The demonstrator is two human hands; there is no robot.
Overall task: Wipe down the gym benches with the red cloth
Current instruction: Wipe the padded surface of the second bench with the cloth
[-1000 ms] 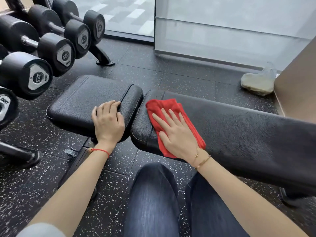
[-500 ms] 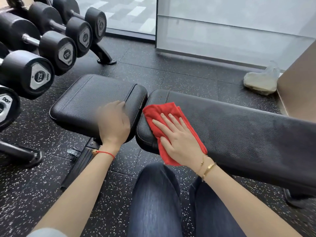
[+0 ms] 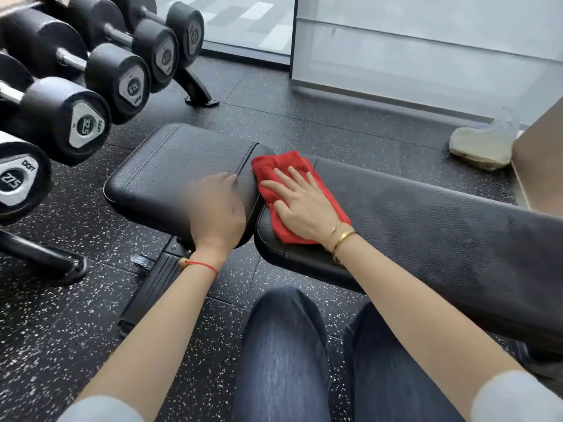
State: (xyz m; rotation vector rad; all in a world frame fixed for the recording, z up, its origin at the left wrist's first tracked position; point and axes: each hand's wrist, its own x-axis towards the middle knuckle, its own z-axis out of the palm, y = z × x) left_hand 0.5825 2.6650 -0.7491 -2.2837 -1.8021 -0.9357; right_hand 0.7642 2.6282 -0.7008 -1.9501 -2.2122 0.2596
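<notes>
A black padded gym bench runs across the view: a short seat pad (image 3: 170, 175) on the left and a long back pad (image 3: 426, 226) on the right. A folded red cloth (image 3: 275, 169) lies on the left end of the long pad, reaching over the gap between the pads. My right hand (image 3: 300, 202) presses flat on the cloth with fingers spread. My left hand (image 3: 217, 211) rests palm down on the near right edge of the seat pad, holding nothing.
A rack of black dumbbells (image 3: 91, 86) stands at the left, its foot (image 3: 198, 89) on the speckled rubber floor. A crumpled plastic bag (image 3: 484, 141) lies at the far right beside a beige panel (image 3: 542, 156). My knees in jeans (image 3: 283, 354) are below the bench.
My right hand has slid the red cloth leftward along the long pad to its end, over the gap. My left hand has shifted slightly right on the seat pad.
</notes>
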